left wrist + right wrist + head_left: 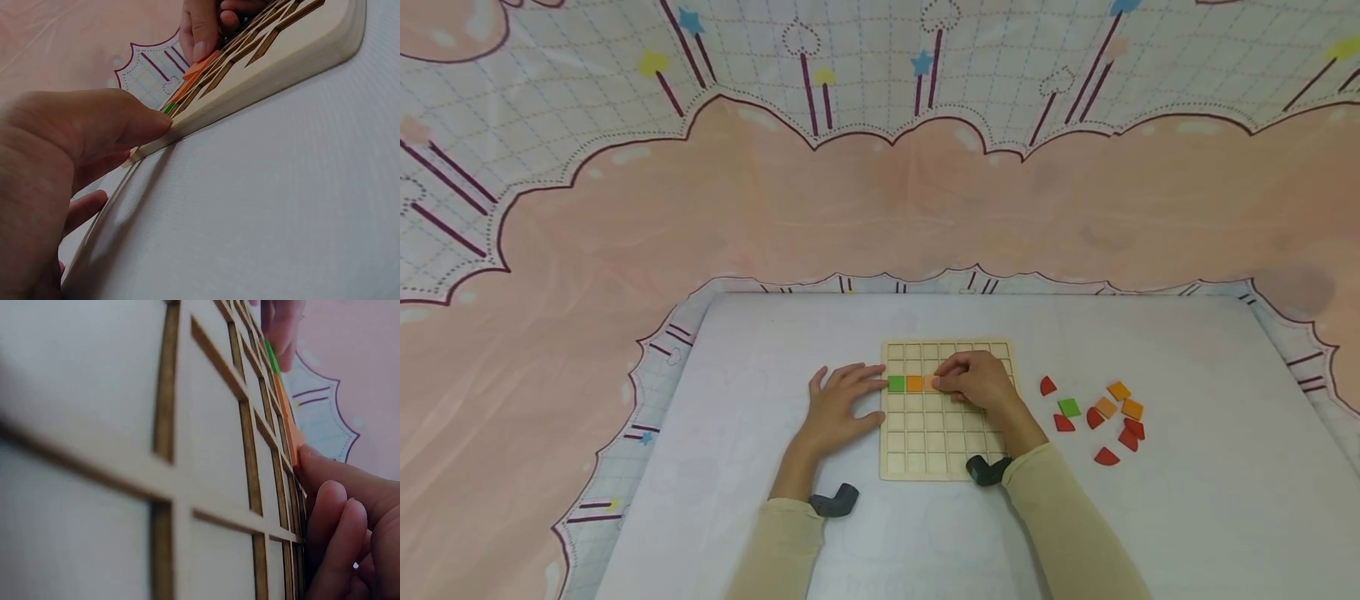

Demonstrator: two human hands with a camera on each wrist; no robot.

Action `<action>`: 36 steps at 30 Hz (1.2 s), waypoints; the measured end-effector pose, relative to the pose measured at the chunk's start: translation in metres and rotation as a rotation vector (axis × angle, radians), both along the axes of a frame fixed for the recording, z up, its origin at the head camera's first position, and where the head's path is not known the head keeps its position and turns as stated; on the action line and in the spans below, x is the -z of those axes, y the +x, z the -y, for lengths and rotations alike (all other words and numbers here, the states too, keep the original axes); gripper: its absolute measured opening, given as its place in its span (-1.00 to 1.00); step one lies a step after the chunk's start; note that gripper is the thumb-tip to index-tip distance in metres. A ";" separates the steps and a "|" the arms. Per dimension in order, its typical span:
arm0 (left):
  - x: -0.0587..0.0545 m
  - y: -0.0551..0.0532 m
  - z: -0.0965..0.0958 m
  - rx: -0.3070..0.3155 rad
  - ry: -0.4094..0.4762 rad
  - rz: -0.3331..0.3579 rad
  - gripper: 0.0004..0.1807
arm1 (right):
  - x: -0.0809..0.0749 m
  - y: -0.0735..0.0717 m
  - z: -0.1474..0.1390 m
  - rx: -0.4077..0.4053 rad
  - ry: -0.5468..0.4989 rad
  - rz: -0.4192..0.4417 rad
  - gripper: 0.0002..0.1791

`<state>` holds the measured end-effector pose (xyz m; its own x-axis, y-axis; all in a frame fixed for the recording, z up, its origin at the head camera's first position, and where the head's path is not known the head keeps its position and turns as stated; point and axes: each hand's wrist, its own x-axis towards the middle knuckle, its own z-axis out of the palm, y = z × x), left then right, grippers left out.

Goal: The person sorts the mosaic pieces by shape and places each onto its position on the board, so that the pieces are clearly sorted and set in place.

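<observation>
In the head view, my left hand [842, 408] was spread wide, its thumb against the board's left edge in the left wrist view, probably steadying the board [916, 442]. Then came a green square [897, 383] and an orange square [914, 383], filling neighbouring cells. My right hand [983, 379] pinched a paler square [200, 65] beside them, seemingly to line it up; it lay directly under my thumb tip. Red wedges [1107, 457] and loose squares [1118, 391] lay farther right, off the board.
</observation>
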<state>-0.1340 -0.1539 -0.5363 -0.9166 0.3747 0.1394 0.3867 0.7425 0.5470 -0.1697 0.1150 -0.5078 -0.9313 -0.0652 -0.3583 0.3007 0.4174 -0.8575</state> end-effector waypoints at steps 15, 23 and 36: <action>-0.002 -0.001 0.001 -0.001 0.002 0.012 -0.47 | -0.001 -0.002 0.002 -0.004 -0.007 0.004 -0.82; -0.003 0.000 0.000 -0.002 -0.003 0.020 -0.47 | 0.000 -0.001 0.000 -0.011 -0.010 -0.004 -0.69; -0.003 0.001 0.000 -0.003 0.010 -0.003 -0.48 | -0.001 -0.002 -0.003 -0.045 -0.023 0.008 -0.73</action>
